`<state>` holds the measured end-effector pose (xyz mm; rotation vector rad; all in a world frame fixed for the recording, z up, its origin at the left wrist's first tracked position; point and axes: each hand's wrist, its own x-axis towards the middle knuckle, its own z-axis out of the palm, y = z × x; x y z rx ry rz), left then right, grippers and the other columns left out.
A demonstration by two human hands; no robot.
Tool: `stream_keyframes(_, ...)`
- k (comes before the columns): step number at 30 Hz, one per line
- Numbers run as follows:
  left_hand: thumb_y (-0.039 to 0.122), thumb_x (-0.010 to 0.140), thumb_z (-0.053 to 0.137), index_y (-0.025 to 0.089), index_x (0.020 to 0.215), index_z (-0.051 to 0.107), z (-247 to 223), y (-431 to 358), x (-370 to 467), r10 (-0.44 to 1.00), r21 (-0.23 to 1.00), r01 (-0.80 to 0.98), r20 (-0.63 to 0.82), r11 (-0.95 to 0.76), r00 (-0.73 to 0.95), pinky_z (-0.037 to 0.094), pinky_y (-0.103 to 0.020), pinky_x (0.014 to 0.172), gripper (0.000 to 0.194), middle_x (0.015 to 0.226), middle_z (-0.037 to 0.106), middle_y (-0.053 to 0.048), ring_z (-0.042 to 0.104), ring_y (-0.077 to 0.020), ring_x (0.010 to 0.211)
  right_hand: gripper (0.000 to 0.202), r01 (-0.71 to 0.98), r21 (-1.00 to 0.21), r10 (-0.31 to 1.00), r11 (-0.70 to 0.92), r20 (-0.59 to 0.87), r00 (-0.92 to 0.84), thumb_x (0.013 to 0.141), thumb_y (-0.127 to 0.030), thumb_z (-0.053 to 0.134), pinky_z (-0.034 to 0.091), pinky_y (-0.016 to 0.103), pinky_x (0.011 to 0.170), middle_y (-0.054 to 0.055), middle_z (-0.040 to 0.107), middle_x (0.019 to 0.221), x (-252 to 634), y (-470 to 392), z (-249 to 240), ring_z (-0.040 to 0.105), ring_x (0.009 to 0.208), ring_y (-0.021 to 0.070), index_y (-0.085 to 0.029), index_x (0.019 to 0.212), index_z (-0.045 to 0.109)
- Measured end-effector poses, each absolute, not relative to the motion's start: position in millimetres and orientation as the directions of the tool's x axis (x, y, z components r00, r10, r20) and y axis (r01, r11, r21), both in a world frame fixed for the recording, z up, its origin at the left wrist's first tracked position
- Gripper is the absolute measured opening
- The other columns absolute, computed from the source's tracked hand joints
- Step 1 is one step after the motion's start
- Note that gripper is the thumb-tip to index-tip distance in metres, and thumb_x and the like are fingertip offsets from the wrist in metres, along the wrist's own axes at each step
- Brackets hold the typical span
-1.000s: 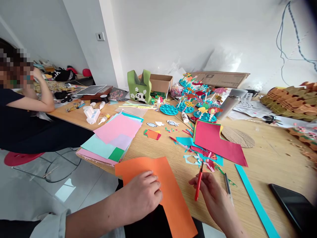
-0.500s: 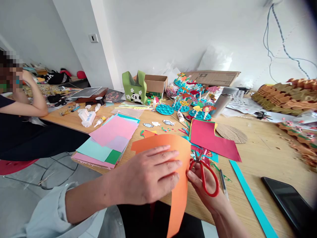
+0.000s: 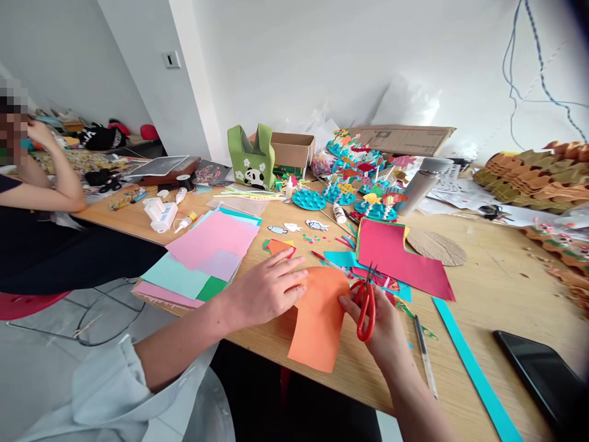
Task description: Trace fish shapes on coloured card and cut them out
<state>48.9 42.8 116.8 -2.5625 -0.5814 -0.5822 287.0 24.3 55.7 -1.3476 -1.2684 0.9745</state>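
Observation:
In my right hand (image 3: pixel 380 319) I hold red-handled scissors (image 3: pixel 367 310), their blades pointing up and away. The thumb of that hand also presses on the right edge of a sheet of orange paper (image 3: pixel 319 322), which curves and hangs past the table's front edge. My left hand (image 3: pixel 264 291) is at the sheet's upper left, fingers stretched out and spread, fingertips touching or just over the paper. Small orange and red paper pieces (image 3: pixel 280 247) lie beyond the left hand. White fish cutouts (image 3: pixel 316 225) rest farther back.
Stacked coloured paper (image 3: pixel 209 239) lies at left, red paper (image 3: pixel 396 248) at right. A pen (image 3: pixel 426 356), a blue strip (image 3: pixel 473 365) and a black phone (image 3: pixel 536 374) lie on the right. Behind stand a green bag (image 3: pixel 251 156) and a flask (image 3: pixel 421 184). Another person (image 3: pixel 41 184) sits far left.
My left hand has drawn back to the left, off the middle of the orange paper. The paper is lower and faces me more broadly. The scissors have turned in my right hand.

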Motion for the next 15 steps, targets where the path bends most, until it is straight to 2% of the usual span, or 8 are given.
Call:
stream_keyframes(6,0.006,0.090,0.050,0.010,0.104,0.065,130.1,35.0,50.0,0.271,-0.346,0.516,0.557,-0.784,0.785,0.045,-0.049,0.105,0.021,0.113,0.069,-0.012,0.057,-0.0267,0.120,0.034,0.119,-0.983,0.979,0.139,0.154,0.131,0.070,-0.044,0.078,0.048,0.029,0.063,0.001,0.057,0.080,286.8,27.0,75.0,0.055,0.071,0.0161,-0.022,0.083,0.056)
stream_keyframes(9,0.006,0.090,0.050,0.010,0.106,0.065,137.3,34.0,47.6,0.260,-0.320,0.557,0.638,-0.767,0.725,0.050,-0.047,0.100,0.022,0.110,0.070,-0.013,0.059,-0.0270,0.117,0.031,0.096,-0.978,0.970,0.186,0.198,0.140,0.074,-0.046,0.075,0.049,0.030,0.061,0.003,0.059,0.080,283.0,29.1,93.7,0.056,0.070,0.0172,-0.022,0.084,0.057)
stream_keyframes(12,0.008,0.088,0.053,0.014,0.115,0.064,143.7,36.4,39.4,0.291,-0.147,0.645,0.803,-0.750,0.521,0.054,-0.043,0.092,0.029,0.108,0.071,-0.012,0.064,-0.0243,0.108,0.031,0.145,-0.952,0.948,0.269,0.288,0.135,0.082,-0.052,0.064,0.049,0.033,0.060,0.009,0.064,0.083,281.4,28.4,113.0,0.058,0.070,0.0200,-0.021,0.083,0.061)
stream_keyframes(15,0.011,0.084,0.061,0.021,0.117,0.066,147.2,41.3,30.8,0.354,0.146,0.662,0.916,-0.736,0.191,0.057,-0.035,0.083,0.034,0.104,0.073,-0.006,0.069,-0.0201,0.094,0.034,0.187,-0.933,0.933,0.307,0.334,0.135,0.087,-0.054,0.056,0.049,0.035,0.058,0.011,0.067,0.085,281.6,25.3,122.1,0.059,0.069,0.0214,-0.021,0.083,0.065)
